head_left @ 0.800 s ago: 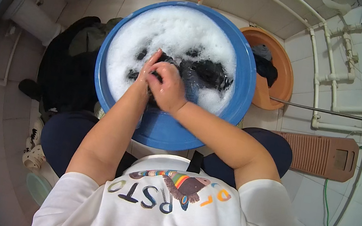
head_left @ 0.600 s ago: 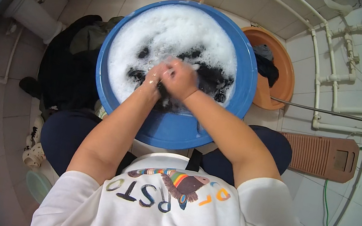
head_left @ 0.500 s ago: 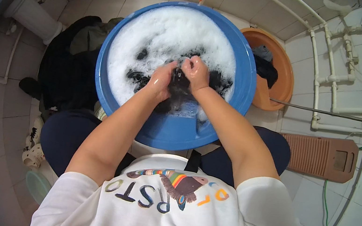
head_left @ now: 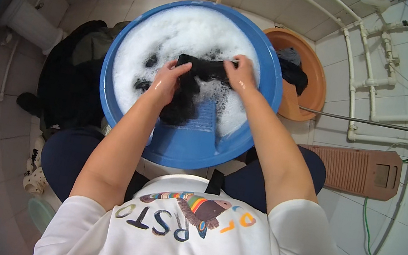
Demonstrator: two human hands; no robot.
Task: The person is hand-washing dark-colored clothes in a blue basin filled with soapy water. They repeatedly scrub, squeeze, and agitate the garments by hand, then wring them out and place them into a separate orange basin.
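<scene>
A wet black garment (head_left: 206,69) is stretched sideways between my two hands above the suds; its exact kind does not show. My left hand (head_left: 167,80) grips one end, thumb on top. The other end is pinched in my right hand (head_left: 240,73). Part of the black cloth hangs down over the ribbed washboard (head_left: 197,118) built into the near side of the blue tub (head_left: 178,158). White foam (head_left: 182,28) covers most of the water, and dark patches of cloth poke through it on the left.
An orange basin (head_left: 318,87) with dark clothes (head_left: 293,69) stands right of the tub. Dark clothing (head_left: 71,74) is heaped on the left. A brown washboard (head_left: 352,169) lies by my right knee, near a green hose (head_left: 368,233). White pipes (head_left: 352,65) line the right wall.
My hands have moved apart and come up out of the foam, drawing the black garment out between them. The tub's ribbed washboard shows more now. The whole view has shifted slightly.
</scene>
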